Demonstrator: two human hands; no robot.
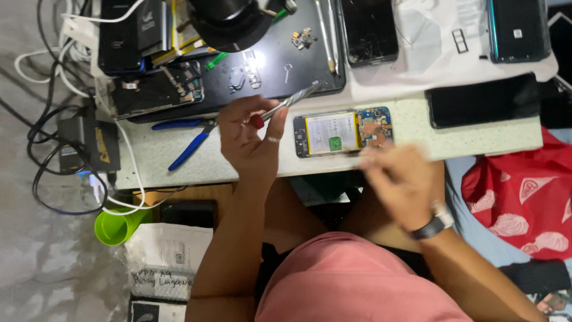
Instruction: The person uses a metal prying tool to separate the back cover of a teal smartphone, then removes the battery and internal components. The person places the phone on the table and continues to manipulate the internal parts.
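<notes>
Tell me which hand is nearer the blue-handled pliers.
Left. The left hand, holding a red-capped screwdriver, sits just right of the blue-handled pliers. The right hand is farther away, beyond the opened phone.

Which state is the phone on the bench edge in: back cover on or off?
Off. The phone lies with its battery and circuit board exposed, beside the left hand holding a screwdriver.

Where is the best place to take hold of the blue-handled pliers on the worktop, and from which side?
Probably the two blue handles of the blue-handled pliers, taken from above. They lie flat on the worktop, one handle pointing to the cables, the other toward the near edge, and both are uncovered. The dark jaws sit close to the left hand, which holds a screwdriver, so that end is crowded.
</notes>
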